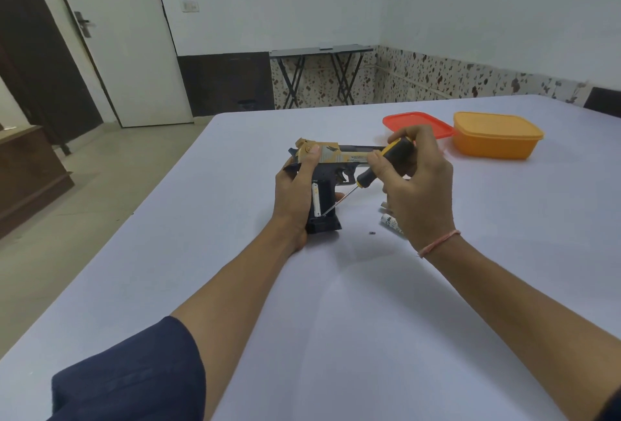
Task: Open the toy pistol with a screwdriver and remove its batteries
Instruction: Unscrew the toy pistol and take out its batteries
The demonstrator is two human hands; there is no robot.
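The pistol [336,154] is tan above, black below, its battery [316,200] white. The screwdriver [395,151] handle is black with yellow; the box [497,140] is orange, the lid [416,122] red, the table [336,303] pale lilac.

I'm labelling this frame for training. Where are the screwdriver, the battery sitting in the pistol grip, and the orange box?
screwdriver [398,151], head view, on its yellow and black handle.
battery [316,200], head view, on the middle of its white side.
orange box [494,146], head view, on its front wall.
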